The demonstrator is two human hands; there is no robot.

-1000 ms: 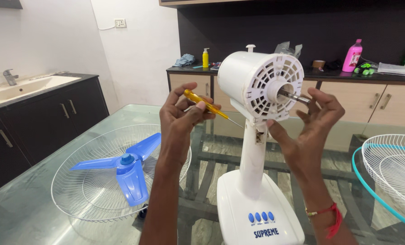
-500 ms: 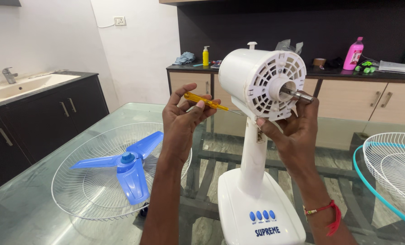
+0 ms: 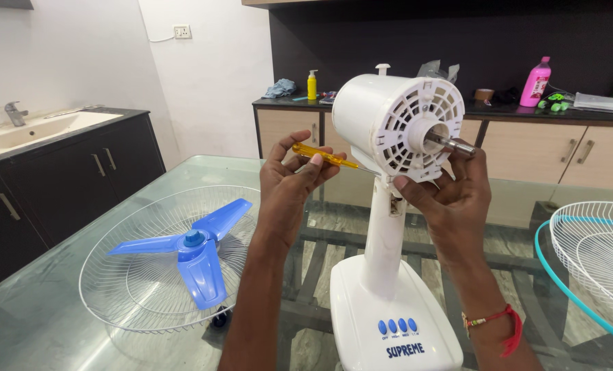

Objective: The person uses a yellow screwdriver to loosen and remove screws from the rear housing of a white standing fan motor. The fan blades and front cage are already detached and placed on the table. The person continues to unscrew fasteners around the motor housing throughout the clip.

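A white table fan body (image 3: 386, 227) stands on the glass table (image 3: 59, 288), its round motor housing (image 3: 397, 124) facing me with a bare metal shaft (image 3: 458, 145) sticking out. My left hand (image 3: 289, 182) holds a yellow-handled screwdriver (image 3: 324, 157) whose tip points at the lower left of the housing. My right hand (image 3: 451, 196) cups the housing from below and behind, fingers around its lower rim beneath the shaft. A red thread band sits on my right wrist (image 3: 493, 323).
A blue three-blade fan propeller (image 3: 191, 247) lies in a white wire grille (image 3: 124, 295) at the left. Another wire grille with a teal rim (image 3: 595, 254) lies at the right edge. A sink counter (image 3: 38, 130) stands left; bottles sit on the back counter (image 3: 540, 110).
My right hand has slid in closer under the motor housing. The screwdriver in my left hand has stayed near the housing's lower left, shifting only slightly.
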